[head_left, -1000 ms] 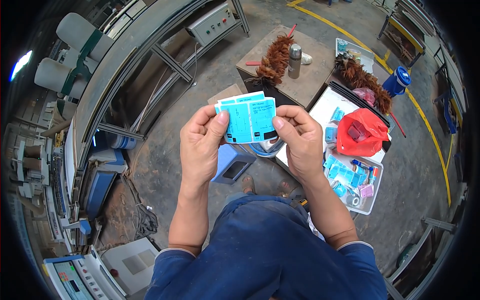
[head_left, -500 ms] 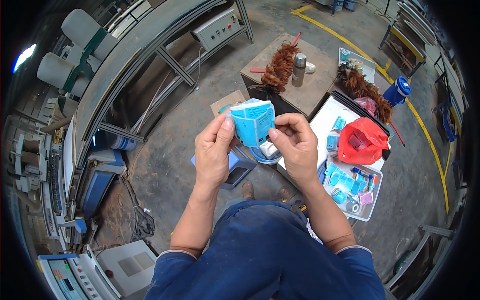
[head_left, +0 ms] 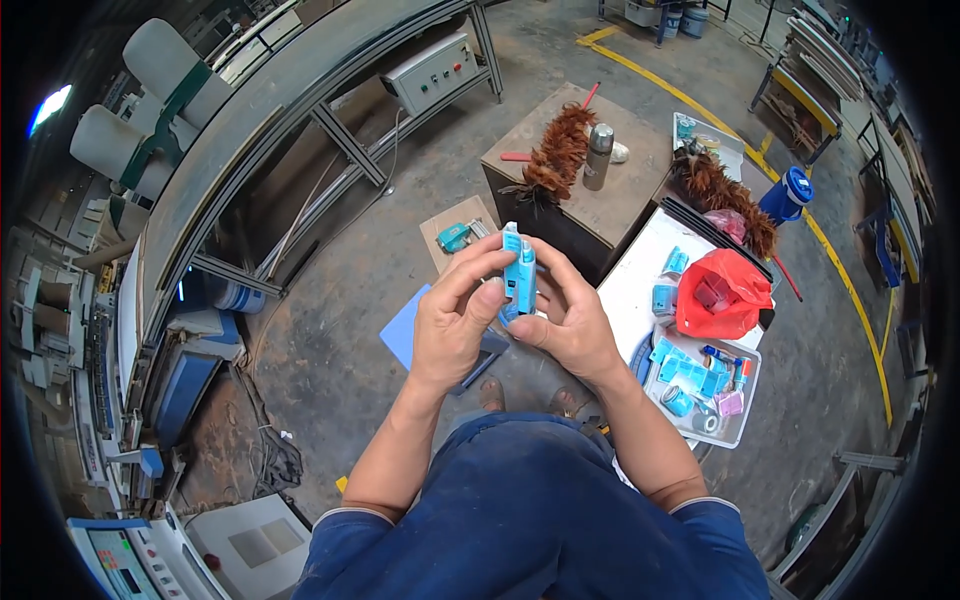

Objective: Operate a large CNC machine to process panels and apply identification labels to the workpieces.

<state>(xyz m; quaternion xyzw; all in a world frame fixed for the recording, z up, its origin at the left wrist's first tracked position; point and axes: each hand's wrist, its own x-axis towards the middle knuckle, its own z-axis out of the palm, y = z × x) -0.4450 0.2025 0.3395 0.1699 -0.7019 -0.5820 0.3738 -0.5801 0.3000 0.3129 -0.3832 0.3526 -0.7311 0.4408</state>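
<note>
Both my hands hold a small light-blue packet [head_left: 519, 268] upright and edge-on in front of me. My left hand [head_left: 457, 312] pinches it from the left with thumb and fingers. My right hand [head_left: 568, 318] grips its right side, fingers curled around it. To the right, a white tray [head_left: 737, 427] holds several more blue packets [head_left: 690, 368] and small items. A red plastic bag [head_left: 722, 292] lies on the white table [head_left: 645, 278] beside it.
A brown wooden table [head_left: 560, 120] carries a feather duster [head_left: 553, 155] and a metal flask [head_left: 597, 155]. A second duster [head_left: 725, 190] and a blue jug [head_left: 788, 193] sit at right. A long metal-framed machine [head_left: 230, 130] runs along the left. A blue sheet [head_left: 408, 325] lies on the concrete floor.
The blue packets, first held flat and facing me, have been folded or turned so they now stand edge-on between my hands, which have closed together.
</note>
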